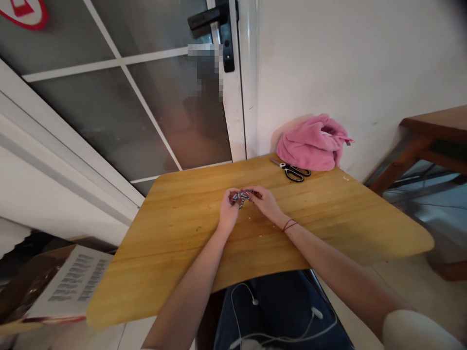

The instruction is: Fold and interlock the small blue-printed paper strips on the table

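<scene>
Sleeve point(419, 331), lower right | striped piece point(242, 196) | held between both hands point(229, 208)

The small piece point(242, 196) is blue-and-white striped, the scissors point(288, 168) black-and-white, the bundle point(310, 144) pink, the tabletop point(182, 218) yellow-brown.

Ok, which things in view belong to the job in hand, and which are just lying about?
In the job:
- small striped piece, between the left hand and right hand
- wooden table, under the hands

Apparently lying about:
- scissors, untouched; whether they belong, I can't tell
- pink plush cloth
- white earphones
- printed box
</scene>
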`<state>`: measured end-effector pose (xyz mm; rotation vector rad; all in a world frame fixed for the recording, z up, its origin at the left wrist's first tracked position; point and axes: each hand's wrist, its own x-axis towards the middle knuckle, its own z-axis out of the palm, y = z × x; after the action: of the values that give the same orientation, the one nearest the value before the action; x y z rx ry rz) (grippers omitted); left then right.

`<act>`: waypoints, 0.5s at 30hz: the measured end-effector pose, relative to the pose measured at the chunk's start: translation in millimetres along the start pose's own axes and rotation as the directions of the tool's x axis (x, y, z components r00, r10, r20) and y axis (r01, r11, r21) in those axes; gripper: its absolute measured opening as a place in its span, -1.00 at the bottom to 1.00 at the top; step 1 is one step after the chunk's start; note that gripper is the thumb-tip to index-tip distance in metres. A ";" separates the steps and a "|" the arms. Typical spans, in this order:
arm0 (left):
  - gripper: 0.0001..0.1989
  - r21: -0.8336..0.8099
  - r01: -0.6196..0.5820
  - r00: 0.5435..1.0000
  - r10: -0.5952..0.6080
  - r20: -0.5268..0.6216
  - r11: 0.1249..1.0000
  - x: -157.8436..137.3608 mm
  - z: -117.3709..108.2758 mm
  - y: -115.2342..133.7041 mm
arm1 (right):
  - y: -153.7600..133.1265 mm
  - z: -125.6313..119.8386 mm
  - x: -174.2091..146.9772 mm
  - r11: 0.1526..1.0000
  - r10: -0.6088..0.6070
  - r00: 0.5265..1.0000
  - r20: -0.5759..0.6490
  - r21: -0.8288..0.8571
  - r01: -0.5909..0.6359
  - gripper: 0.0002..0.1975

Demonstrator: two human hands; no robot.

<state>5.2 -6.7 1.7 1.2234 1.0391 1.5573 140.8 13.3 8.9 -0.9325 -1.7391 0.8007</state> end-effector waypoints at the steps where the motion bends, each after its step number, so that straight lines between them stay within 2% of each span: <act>1: -0.76 -0.011 0.006 1.000 -0.006 0.000 1.000 0.5 -0.4 -0.1 | -0.7 0.3 -0.4 1.000 -0.023 1.000 0.008 -0.016 0.023 -0.76; 4: -0.78 -0.026 0.035 0.999 -0.035 -0.024 0.999 1.8 -1.5 -0.7 | -2.3 1.3 -1.9 0.995 -0.071 0.997 0.033 -0.074 0.073 -0.73; 7: -0.78 -0.029 0.014 1.000 -0.014 -0.015 0.999 2.5 -1.6 -1.9 | -2.1 1.4 -3.3 0.982 -0.119 0.993 0.023 -0.144 0.121 -0.71; 12: -0.77 -0.094 -0.043 0.998 0.046 0.034 0.995 1.7 1.4 -2.5 | -3.8 -3.0 -5.0 0.907 -0.295 0.954 0.056 -0.297 0.298 -0.68; 15: -0.77 -0.085 -0.026 0.999 0.029 0.036 0.996 1.4 1.8 -3.7 | -4.2 -4.4 -5.0 0.878 -0.322 0.940 0.117 -0.334 0.342 -0.68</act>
<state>7.3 -4.2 -1.2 1.2091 0.9270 1.5780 145.2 7.4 11.6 -0.8085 -2.0638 0.2976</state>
